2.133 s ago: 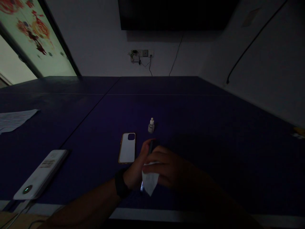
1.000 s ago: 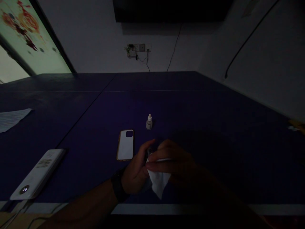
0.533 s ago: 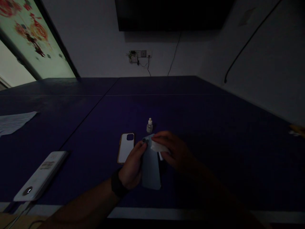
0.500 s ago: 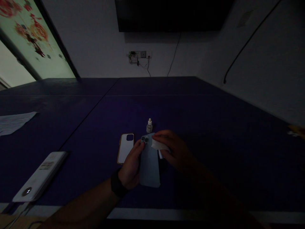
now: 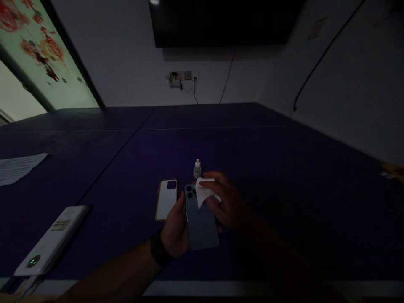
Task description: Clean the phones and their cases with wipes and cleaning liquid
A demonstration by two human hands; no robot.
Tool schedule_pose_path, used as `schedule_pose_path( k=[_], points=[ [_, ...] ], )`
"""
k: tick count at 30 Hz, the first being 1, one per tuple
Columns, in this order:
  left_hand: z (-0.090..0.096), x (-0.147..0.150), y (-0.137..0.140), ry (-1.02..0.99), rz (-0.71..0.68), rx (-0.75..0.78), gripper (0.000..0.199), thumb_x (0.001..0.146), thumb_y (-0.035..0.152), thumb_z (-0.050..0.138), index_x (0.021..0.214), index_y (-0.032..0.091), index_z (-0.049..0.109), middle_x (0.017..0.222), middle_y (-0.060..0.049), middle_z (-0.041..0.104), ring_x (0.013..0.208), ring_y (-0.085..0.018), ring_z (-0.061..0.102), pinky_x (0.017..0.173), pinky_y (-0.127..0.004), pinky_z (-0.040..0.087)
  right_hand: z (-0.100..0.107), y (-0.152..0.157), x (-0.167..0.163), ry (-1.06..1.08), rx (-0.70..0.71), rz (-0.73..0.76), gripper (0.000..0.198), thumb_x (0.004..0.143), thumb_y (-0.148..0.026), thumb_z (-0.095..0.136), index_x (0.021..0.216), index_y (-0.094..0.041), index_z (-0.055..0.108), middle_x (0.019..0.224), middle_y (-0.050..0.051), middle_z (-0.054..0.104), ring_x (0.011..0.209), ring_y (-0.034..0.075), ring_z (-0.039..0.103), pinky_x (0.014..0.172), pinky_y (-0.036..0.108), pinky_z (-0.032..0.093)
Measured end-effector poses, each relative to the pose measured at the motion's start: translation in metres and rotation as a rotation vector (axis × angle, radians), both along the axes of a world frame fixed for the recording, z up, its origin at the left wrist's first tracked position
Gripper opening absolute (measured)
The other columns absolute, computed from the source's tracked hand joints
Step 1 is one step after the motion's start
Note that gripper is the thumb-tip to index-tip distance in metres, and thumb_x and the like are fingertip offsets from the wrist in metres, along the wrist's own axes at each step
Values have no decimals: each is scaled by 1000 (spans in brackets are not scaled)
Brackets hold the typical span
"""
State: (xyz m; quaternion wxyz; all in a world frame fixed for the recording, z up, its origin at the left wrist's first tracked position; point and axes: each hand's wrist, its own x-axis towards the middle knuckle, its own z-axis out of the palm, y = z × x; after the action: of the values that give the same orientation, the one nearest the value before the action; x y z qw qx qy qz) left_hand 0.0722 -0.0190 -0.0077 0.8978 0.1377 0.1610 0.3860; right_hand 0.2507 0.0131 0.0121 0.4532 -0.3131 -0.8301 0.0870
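A blue-grey smartphone [image 5: 202,229] lies back side up in my left hand [image 5: 175,234], whose fingers wrap its edges from below. Its cluster of camera lenses shows at the upper left corner. My right hand [image 5: 227,203] pinches a white wipe [image 5: 203,193] and presses it on the upper back of the phone, beside the lenses. Just beyond the phone stands a small dropper bottle [image 5: 197,169] with a white cap. To the left, a phone case [image 5: 166,200] with an amber rim rests flat on the table.
A white power bank [image 5: 52,240] with a cable plugged in lies on the purple table [image 5: 271,168] at the near left. Farther left is a printed paper sheet [image 5: 20,167]. A wall socket [image 5: 186,76] and a dark screen [image 5: 224,23] are on the wall behind.
The wipe has shifted left towards the camera lenses and spread out over the phone's back. My left thumb has moved off the lenses to the phone's edge.
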Motion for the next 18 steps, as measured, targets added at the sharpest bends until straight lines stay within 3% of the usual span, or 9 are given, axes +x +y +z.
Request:
schedule_pose_path(
  k=[3, 7, 12, 18],
  points=[
    [-5, 0, -1, 5, -34, 3, 59, 97, 66, 46, 129, 18, 59, 106, -12, 76, 95, -29, 75, 90, -50, 55, -2, -1, -3, -35, -36, 21, 31, 98, -21, 52, 127, -20, 60, 136, 16, 56, 125, 29, 58, 99, 49, 53],
    [-11, -2, 2, -30, -39, -5, 58, 99, 65, 42, 126, 18, 62, 101, -11, 78, 90, -25, 76, 87, -46, 57, -5, 6, -6, -49, 17, -135, 15, 98, -19, 57, 108, -22, 68, 118, 11, 65, 112, 26, 63, 94, 49, 54],
    [-14, -5, 4, -38, -100, 9, 69, 98, 69, 38, 123, 11, 64, 102, -16, 78, 88, -26, 77, 86, -46, 59, -8, 11, -8, 3, 5, -269, 26, 95, -17, 61, 120, -19, 64, 112, 11, 68, 103, 25, 66, 88, 44, 56],
    [-16, -5, 3, -59, -93, 0, 64, 99, 67, 39, 122, 13, 65, 107, -14, 76, 94, -26, 75, 87, -47, 59, -6, 11, -2, -130, 60, -277, 11, 95, -18, 64, 98, -21, 74, 94, 7, 68, 88, 23, 61, 80, 40, 52]
  ],
)
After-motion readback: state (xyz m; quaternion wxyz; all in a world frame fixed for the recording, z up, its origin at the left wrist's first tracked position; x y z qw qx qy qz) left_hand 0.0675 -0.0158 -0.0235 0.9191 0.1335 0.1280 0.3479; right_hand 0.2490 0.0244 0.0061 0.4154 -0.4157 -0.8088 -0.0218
